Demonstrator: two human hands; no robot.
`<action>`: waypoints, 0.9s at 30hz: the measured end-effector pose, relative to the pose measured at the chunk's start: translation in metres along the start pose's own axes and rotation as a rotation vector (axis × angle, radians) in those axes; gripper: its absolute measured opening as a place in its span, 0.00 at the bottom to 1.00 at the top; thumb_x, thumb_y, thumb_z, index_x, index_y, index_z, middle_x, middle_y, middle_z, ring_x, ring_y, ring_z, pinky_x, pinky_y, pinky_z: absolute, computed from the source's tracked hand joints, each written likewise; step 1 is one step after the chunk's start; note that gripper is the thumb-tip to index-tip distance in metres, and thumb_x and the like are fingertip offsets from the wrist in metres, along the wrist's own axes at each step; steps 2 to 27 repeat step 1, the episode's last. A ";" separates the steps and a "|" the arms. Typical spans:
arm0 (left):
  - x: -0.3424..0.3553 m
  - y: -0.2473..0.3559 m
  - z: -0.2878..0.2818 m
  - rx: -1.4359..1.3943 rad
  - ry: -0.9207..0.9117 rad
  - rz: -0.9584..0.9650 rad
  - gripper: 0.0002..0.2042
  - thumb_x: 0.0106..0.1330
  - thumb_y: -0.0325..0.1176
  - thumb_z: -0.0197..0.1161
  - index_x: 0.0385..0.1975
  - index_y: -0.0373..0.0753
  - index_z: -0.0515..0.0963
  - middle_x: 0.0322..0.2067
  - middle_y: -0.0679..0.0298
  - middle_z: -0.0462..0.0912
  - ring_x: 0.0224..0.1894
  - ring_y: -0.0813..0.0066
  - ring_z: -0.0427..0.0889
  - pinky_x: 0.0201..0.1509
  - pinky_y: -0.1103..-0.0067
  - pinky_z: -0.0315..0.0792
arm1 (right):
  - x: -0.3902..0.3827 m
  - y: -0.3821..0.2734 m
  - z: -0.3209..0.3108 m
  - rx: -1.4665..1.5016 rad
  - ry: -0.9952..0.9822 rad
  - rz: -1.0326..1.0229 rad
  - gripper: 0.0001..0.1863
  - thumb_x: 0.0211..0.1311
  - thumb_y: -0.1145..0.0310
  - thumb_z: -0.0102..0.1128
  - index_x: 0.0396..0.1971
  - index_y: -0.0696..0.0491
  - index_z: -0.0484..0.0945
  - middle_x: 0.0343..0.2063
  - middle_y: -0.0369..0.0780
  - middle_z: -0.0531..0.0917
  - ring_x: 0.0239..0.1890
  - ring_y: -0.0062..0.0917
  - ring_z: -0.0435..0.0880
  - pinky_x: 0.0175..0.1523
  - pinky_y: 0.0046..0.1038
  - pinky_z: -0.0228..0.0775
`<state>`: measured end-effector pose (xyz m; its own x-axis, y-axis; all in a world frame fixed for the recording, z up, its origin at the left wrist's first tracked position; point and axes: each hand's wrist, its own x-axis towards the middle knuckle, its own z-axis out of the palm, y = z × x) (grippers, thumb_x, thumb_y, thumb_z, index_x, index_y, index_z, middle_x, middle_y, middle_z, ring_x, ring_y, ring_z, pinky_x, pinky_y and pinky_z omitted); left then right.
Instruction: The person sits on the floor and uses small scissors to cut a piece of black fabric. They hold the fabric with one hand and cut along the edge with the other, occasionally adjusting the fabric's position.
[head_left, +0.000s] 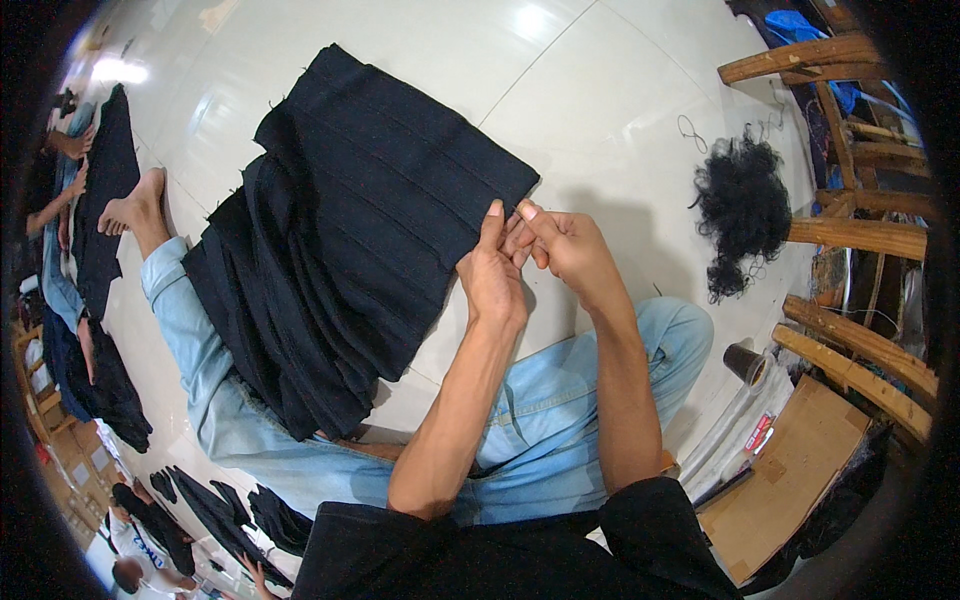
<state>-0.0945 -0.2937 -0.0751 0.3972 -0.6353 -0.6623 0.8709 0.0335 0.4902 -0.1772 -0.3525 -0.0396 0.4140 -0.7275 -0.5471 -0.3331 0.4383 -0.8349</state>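
Note:
A long black cloth (390,150), creased in parallel lines like pleats or seams, spreads over the floor and my leg. Its left part is bunched into loose folds, and short threads stick out along the far left edge. My left hand (492,275) grips the cloth's right edge near the corner, thumb on top and fingers partly beneath. Right beside it, my right hand (575,250) is closed in a pinch at that same edge. Whatever sits between its fingertips is too small to make out.
A tangled pile of black thread (742,215) lies on the tiled floor at right, near wooden legs (860,238). A dark cup (743,363) and flattened cardboard (785,475) are closer. At far left, other people's limbs (70,200) surround more black cloth (110,200).

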 end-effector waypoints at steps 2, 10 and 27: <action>-0.001 0.000 0.001 0.013 -0.001 0.000 0.18 0.69 0.39 0.58 0.50 0.30 0.72 0.42 0.55 0.82 0.35 0.74 0.82 0.34 0.82 0.72 | -0.001 -0.002 -0.001 -0.007 0.005 0.015 0.23 0.65 0.55 0.54 0.20 0.59 0.82 0.16 0.37 0.81 0.18 0.18 0.72 0.26 0.21 0.63; -0.001 0.000 0.001 0.013 -0.001 0.000 0.18 0.69 0.39 0.58 0.50 0.30 0.72 0.42 0.55 0.82 0.35 0.74 0.82 0.34 0.82 0.72 | -0.001 -0.002 -0.001 -0.007 0.005 0.015 0.23 0.65 0.55 0.54 0.20 0.59 0.82 0.16 0.37 0.81 0.18 0.18 0.72 0.26 0.21 0.63; -0.001 0.000 0.001 0.013 -0.001 0.000 0.18 0.69 0.39 0.58 0.50 0.30 0.72 0.42 0.55 0.82 0.35 0.74 0.82 0.34 0.82 0.72 | -0.001 -0.002 -0.001 -0.007 0.005 0.015 0.23 0.65 0.55 0.54 0.20 0.59 0.82 0.16 0.37 0.81 0.18 0.18 0.72 0.26 0.21 0.63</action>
